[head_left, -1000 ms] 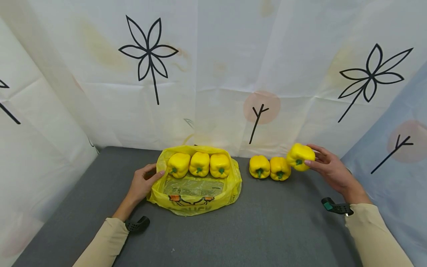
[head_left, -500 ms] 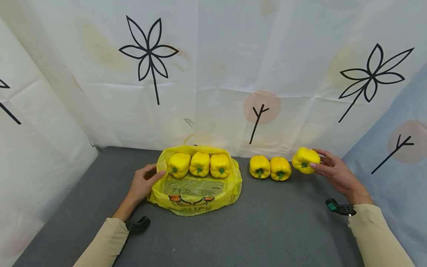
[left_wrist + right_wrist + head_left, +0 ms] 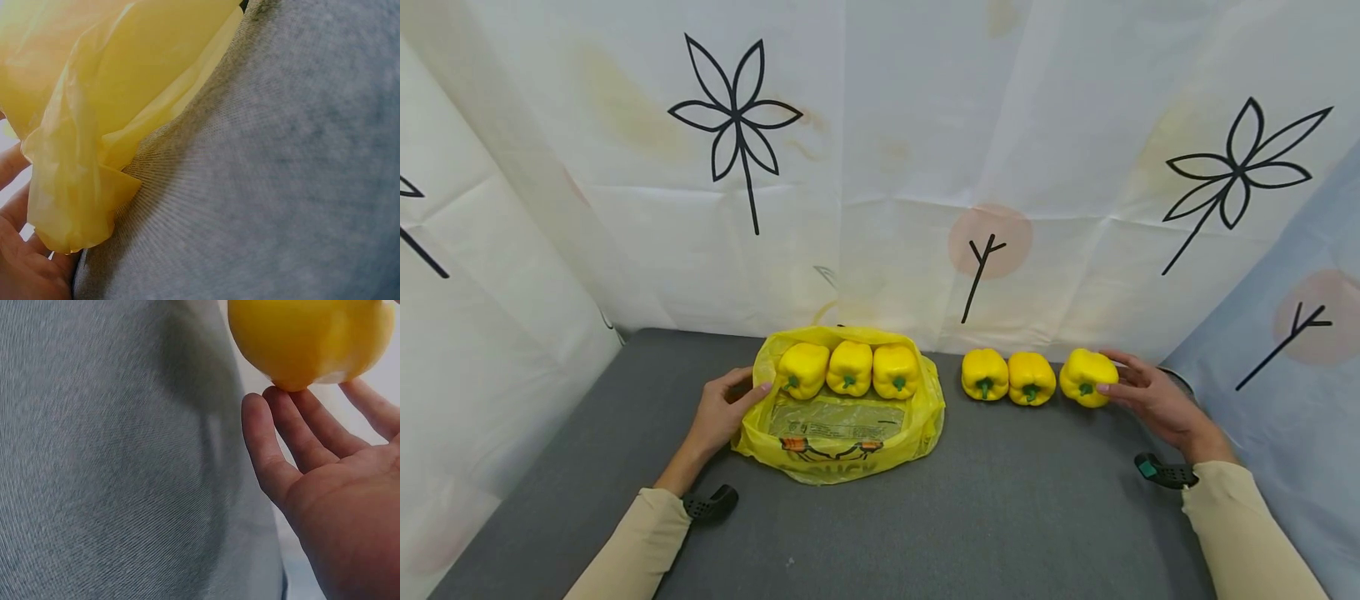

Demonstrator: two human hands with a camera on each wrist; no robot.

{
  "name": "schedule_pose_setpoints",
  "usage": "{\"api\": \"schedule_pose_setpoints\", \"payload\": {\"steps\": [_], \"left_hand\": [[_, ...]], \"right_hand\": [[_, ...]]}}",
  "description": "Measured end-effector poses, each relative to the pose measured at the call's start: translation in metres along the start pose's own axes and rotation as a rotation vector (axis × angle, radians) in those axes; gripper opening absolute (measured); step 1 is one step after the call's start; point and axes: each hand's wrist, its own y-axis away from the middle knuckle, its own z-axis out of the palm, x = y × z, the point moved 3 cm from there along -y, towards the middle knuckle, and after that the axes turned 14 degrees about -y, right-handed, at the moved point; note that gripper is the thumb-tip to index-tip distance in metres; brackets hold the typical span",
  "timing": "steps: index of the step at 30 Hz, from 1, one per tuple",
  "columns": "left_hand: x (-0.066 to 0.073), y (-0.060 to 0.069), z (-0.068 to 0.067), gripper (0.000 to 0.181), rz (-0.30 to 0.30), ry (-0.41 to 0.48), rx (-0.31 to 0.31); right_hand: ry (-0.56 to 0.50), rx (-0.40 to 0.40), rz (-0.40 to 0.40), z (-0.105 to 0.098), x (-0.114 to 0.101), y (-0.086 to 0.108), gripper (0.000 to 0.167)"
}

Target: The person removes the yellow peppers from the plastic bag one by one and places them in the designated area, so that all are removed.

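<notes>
At the right of the head view, my right hand holds a yellow bell pepper between thumb and fingers, low at the table. In the right wrist view, fingertips touch the underside of this pepper. Two more yellow peppers, one beside the other, rest to its left with stems toward me. My left hand pinches the left rim of a yellow plastic bag, thumb on the inner side. Inside the bag, three yellow peppers stand in a row at the back. Some left fingers are hidden behind the bag.
The dark grey table extends in front of the bag and the peppers. Close behind them hangs a white curtain printed with leaves, and more cloth encloses both sides. Each wrist wears a black strap.
My right hand has moved the pepper right and down, from above the neighbouring pepper to table level at the row's right end. The left hand and the bag have stayed put.
</notes>
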Motion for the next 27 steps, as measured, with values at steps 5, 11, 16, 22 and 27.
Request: {"api": "schedule_pose_setpoints", "payload": {"steps": [5,11,16,22,27], "left_hand": [[0.0,0.0,0.0,0.035,-0.004,-0.017,0.002],[0.002,0.0,0.001,0.036,-0.002,-0.01,0.007],[0.003,-0.001,0.0,0.036,0.001,0.009,0.004],[0.0,-0.001,0.0,0.037,0.001,-0.001,-0.005],[-0.003,-0.001,0.0,0.036,0.008,-0.002,-0.002]], "right_hand": [[0.014,-0.036,0.018,-0.001,0.007,-0.003,0.074],[0.02,-0.074,0.049,0.001,0.009,-0.006,0.075],[0.028,-0.095,0.073,0.003,0.01,-0.009,0.077],[0.044,-0.121,0.077,0.004,0.01,-0.011,0.079],[0.042,-0.124,0.077,0.005,0.011,-0.012,0.081]]}}
